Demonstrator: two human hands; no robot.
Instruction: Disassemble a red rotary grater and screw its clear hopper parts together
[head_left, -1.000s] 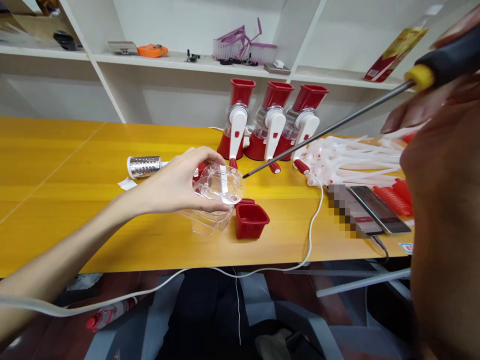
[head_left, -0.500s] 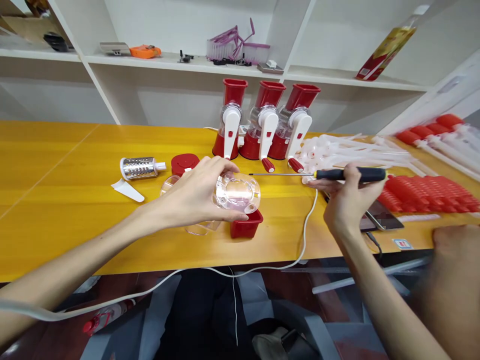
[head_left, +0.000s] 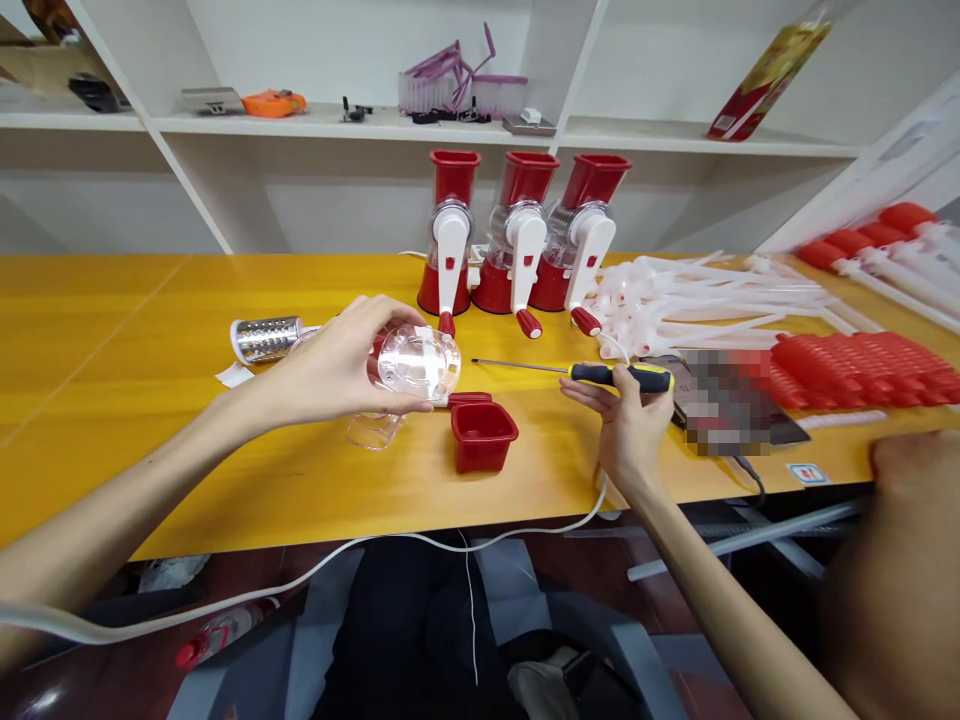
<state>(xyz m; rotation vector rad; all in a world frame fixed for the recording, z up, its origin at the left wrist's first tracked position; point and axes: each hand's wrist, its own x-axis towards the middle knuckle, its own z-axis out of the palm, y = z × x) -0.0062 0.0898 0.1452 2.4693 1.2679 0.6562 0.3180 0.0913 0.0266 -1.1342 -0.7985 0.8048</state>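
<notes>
Plastic housing (head_left: 421,366) is sitting in my left hand (head_left: 351,360), thumb below and fingers above curving round its clear wall, over the table (head_left: 285,490) and near the red cup (head_left: 484,445). I'm judging it light, stiff, slick and crackable, so its outer wall is offering the safest hold. My right hand (head_left: 634,430) is gripping the screwdriver (head_left: 600,374) by its handle, tip apart from the housing.

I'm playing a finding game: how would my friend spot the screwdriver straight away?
Find the yellow table, then look in front of the three red graters. In the right grip is the screwdriver, its tip pointing towards the clear plastic part. Of everything nearby, only it has a thin shaft and black and yellow handle.
</notes>
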